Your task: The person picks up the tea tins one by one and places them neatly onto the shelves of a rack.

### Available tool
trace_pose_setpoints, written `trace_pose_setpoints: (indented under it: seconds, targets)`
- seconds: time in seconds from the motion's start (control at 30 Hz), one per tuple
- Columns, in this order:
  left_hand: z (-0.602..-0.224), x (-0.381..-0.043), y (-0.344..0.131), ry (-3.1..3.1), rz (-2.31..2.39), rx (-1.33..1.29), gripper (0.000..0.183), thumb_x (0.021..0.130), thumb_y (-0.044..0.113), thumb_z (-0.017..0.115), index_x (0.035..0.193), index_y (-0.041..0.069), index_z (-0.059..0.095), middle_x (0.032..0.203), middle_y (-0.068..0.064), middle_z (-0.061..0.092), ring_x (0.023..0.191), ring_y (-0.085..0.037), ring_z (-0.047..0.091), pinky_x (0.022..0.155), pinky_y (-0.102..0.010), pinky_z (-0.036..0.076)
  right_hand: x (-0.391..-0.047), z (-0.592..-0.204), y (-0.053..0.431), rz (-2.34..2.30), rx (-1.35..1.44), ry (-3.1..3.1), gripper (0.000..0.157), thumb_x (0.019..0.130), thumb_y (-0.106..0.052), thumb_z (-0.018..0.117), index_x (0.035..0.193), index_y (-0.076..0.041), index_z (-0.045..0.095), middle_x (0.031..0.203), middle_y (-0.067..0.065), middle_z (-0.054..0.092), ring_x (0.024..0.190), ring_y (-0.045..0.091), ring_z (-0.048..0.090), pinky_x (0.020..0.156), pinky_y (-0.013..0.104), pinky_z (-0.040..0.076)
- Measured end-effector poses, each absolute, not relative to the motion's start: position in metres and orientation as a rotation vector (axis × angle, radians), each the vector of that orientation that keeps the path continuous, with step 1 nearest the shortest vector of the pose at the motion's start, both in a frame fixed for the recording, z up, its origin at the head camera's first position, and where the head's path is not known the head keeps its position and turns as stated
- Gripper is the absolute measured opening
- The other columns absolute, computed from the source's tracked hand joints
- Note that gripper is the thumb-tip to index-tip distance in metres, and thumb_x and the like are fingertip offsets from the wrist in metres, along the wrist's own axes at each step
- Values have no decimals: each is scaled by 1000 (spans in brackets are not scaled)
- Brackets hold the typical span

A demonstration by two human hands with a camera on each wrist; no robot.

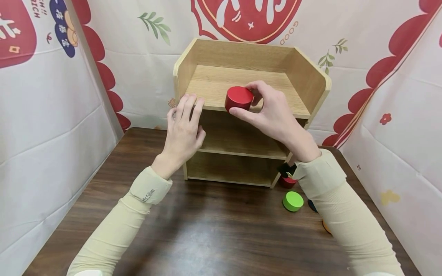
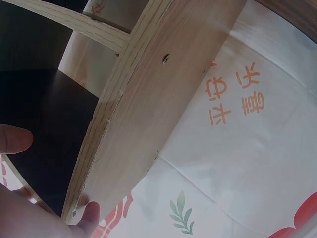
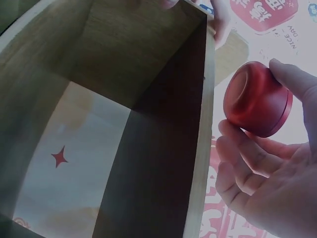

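Head view, brown table (image 1: 207, 230), printed curtains (image 1: 148, 74), right grip (image 1: 271, 110) pinching cylinder (image 1: 239, 98), left grip (image 1: 183, 129) relaxed

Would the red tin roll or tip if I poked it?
Standing up, the red tin would probably slide rather than tip, since it looks squat. Laid on its side it might roll, because its wall is round. It may be a bit slippery for the right hand too, as its surface looks smooth and shiny.
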State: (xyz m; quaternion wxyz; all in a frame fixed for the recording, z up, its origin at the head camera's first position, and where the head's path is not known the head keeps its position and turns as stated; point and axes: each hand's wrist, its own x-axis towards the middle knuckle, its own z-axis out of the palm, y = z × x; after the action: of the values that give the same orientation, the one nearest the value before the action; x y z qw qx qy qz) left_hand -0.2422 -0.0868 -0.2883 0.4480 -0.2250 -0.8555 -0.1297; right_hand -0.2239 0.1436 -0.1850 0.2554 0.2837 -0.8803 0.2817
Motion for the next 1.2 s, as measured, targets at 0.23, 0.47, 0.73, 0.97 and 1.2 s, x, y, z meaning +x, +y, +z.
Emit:
trace_pose_setpoints:
  seconds: [0.23, 0.47, 0.73, 0.97, 1.2]
  targets:
    - [-289, -243, -84, -2116, -317, -553, 69, 77, 7, 56, 143, 8, 36, 147, -12, 39, 142, -28, 27, 103, -54, 30, -242, -181, 134, 781, 703, -2440, 59, 77, -36, 78, 121, -2, 58, 104, 13, 66, 89, 23, 57, 74, 31, 42]
    - [-288, -243, -82, -2111, -317, -554, 68, 77, 6, 54, 143, 8, 37, 147, -12, 39, 142, -28, 28, 102, -54, 30, -254, -180, 130, 774, 630, -2497, 59, 78, -39, 76, 121, -2, 58, 104, 14, 66, 89, 24, 57, 75, 31, 41]
    - [-287, -243, -82, -2098, -317, -555, 66, 78, 6, 54, 142, 8, 38, 146, -13, 40, 141, -28, 29, 102, -53, 30, -262, -181, 129, 764, 584, -2566, 60, 80, -40, 74, 123, -2, 56, 108, 15, 66, 90, 26, 58, 76, 33, 42]
    - [-288, -244, -83, -2104, -309, -544, 67, 78, 6, 54, 142, 9, 38, 147, -12, 40, 141, -27, 30, 102, -52, 30, -263, -181, 126, 729, 562, -2593, 62, 81, -43, 72, 126, -3, 55, 106, 17, 64, 91, 29, 58, 78, 35, 41]
    - [-287, -242, -85, -2112, -309, -538, 66, 78, 6, 53, 142, 8, 38, 147, -12, 40, 142, -28, 29, 102, -53, 29, -256, -182, 127, 693, 562, -2574, 71, 82, -43, 71, 136, -3, 49, 119, 18, 63, 105, 32, 54, 96, 45, 34]
